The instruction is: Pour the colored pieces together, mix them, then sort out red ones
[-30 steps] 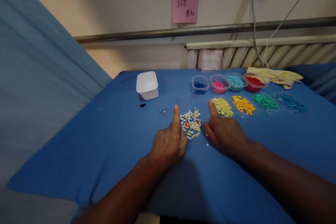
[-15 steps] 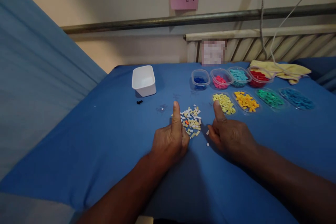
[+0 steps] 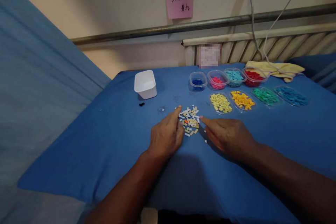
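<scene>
On the blue-covered table lies a loose heap of small white and pale-yellow bricks, with one orange brick among them. My left hand rests at the heap's left edge; one digit points forward and the other fingers are bent, partly hidden. From the right, my right hand reaches the heap, its foremost digit stretched to a white brick at the edge. Its other fingers bend below, apart from that digit. I see nothing held in either hand. Stray white pieces lie by the right hand.
A white tub stands at the back left, with a small black piece before it. Clear tubs at the back right hold blue, pink, turquoise and red bricks. Lids in front carry yellow, orange, green and blue ones. A yellow cloth lies behind.
Both thumbs stood upright before; now they are lowered and the hands tip forward to the heap. The view has shifted slightly upward. The bricks look unmoved.
</scene>
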`<state>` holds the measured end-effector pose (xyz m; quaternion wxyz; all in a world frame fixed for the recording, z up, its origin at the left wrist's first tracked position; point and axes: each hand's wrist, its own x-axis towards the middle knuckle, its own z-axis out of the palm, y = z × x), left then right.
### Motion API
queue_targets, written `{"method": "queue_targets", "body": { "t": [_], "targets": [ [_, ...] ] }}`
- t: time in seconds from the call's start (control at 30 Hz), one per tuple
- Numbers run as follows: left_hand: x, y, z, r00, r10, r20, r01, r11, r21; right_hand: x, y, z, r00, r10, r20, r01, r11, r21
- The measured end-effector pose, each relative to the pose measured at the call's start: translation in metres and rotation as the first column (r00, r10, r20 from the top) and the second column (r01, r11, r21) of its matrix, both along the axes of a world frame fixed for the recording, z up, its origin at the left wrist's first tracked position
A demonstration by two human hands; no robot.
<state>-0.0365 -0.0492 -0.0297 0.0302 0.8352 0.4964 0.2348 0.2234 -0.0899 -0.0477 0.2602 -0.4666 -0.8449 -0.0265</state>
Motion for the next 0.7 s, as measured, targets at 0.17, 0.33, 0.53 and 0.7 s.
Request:
{"method": "queue_targets", "body": {
  "t": [0.17, 0.33, 0.53, 0.7],
  "targets": [
    [-0.026, 0.030, 0.000, 0.953, 0.282, -0.108, -0.280, 0.959, 0.038, 0.000, -0.005, 0.009, 0.985, 0.170, 0.029, -0.167, 0.982, -0.084],
    [-0.030, 0.038, -0.004, 0.932, 0.264, -0.248, -0.277, 0.961, -0.019, 0.000, -0.008, 0.008, 0.966, 0.245, 0.082, -0.230, 0.959, -0.165],
    [-0.031, 0.037, 0.001, 0.913, 0.308, -0.268, -0.328, 0.944, -0.031, 0.006, -0.006, 0.016, 0.939, 0.336, 0.075, -0.310, 0.919, -0.244],
    [-0.029, 0.035, 0.007, 0.880, 0.331, -0.340, -0.355, 0.935, -0.008, 0.009, -0.003, 0.017, 0.934, 0.356, 0.036, -0.336, 0.906, -0.258]
  ]
}}
